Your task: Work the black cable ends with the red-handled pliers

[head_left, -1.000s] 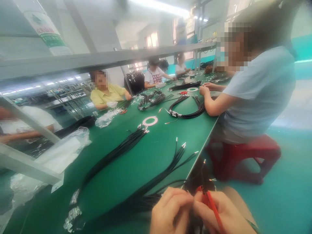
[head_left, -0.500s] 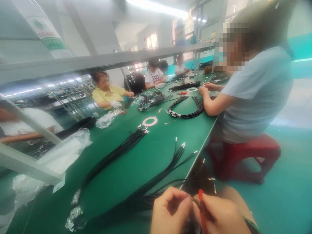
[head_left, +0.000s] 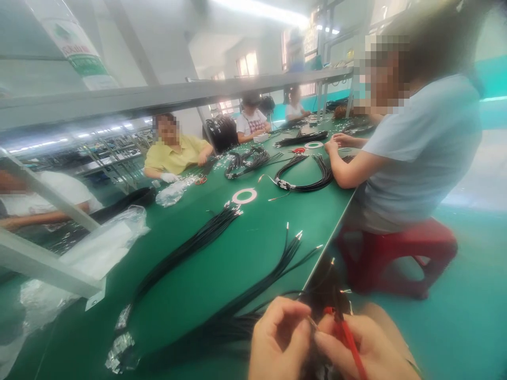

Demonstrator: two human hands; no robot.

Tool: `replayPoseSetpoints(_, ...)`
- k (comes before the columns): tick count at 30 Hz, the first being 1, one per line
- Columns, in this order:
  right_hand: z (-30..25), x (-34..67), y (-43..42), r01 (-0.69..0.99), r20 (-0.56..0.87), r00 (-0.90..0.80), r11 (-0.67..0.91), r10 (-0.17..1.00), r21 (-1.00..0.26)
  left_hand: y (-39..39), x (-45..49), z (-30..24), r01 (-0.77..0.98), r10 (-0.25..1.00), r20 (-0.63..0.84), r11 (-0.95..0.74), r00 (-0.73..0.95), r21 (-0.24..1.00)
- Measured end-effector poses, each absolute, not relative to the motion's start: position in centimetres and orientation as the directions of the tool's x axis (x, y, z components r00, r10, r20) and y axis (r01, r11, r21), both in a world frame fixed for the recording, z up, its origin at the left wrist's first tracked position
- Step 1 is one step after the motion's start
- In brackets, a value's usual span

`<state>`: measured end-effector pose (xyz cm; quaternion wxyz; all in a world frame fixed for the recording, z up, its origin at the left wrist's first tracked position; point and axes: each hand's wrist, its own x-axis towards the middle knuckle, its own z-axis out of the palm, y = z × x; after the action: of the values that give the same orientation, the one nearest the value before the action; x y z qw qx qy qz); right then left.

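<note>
At the bottom of the head view, my left hand (head_left: 277, 338) is closed in a pinch on the end of a thin wire (head_left: 312, 321). Close beside it, my right hand (head_left: 364, 343) grips a red-handled hand tool (head_left: 352, 345), whose jaws are partly hidden. The thumb and fingertips of that hand also reach the wire end. A bundle of black cables (head_left: 253, 285) with metal-tipped ends lies on the green table (head_left: 190, 295) and runs behind my left hand. Several loose cable ends (head_left: 344, 291) hang past the table edge.
Another cable bundle (head_left: 186, 245) with silvery connectors (head_left: 121, 351) lies to the left, near a white ring (head_left: 244, 196). A co-worker in light blue (head_left: 428, 148) sits on a red stool (head_left: 400, 253) at right. A grey shelf frame (head_left: 158, 95) crosses above; plastic bags (head_left: 106, 243) lie left.
My hands have shifted slightly apart, and the red-handled tool has tilted away from the wire end within my right hand. Across the table, the co-worker in yellow has moved both arms.
</note>
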<state>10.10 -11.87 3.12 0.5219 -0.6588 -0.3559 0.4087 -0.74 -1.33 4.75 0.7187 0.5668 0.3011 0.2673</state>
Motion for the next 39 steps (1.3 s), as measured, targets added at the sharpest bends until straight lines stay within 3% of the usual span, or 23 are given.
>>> replayPoseSetpoints(5, 4.0, 10.7, -11.8, -0.066, -0.233, 0.316, -0.224, 0.920, -0.972, -0.1, -1.1, 5.2, 0.027, 0.535, -0.202, 0.317, 0.820, 0.948)
replayPoseSetpoints(13, 4.3, 12.2, -11.8, 0.140, -0.244, 0.329, -0.303, 0.912, -0.943, -1.1, -0.6, 2.5, 0.004, 0.325, -0.175, 0.464, 0.929, 0.886)
replayPoseSetpoints(19, 5.9, 14.4, -13.8, 0.426, -0.177, 0.422, -0.366, 0.889, -0.827, -2.4, 0.7, 2.3, -0.004, 0.445, -0.192, 0.402, 0.875, 0.915)
replayPoseSetpoints(22, 6.1, 15.3, -15.0, 0.622, -0.181, 0.413, -0.422, 0.893, -0.660, -2.7, 1.1, 3.2, 0.018, 0.489, -0.218, 0.380, 0.845, 0.925)
replayPoseSetpoints(26, 5.6, 15.3, -16.2, 0.790, -0.297, 0.371, -0.467, 0.880, -0.397, -2.9, 1.5, 3.8, 0.025, 0.511, -0.208, 0.342, 0.834, 0.939)
replayPoseSetpoints(30, 5.0, 15.0, -16.9, 0.858, -0.269, 0.320, -0.399, 0.908, -0.324, -3.1, 1.6, 3.5, 0.061, 0.523, -0.215, 0.296, 0.825, 0.953)
replayPoseSetpoints(39, 5.0, 15.3, -16.6, 0.888, -0.246, 0.327, -0.386, 0.912, -0.250, -3.6, 1.7, 4.0, 0.146, 0.624, -0.082, -0.052, 0.777, 0.988)
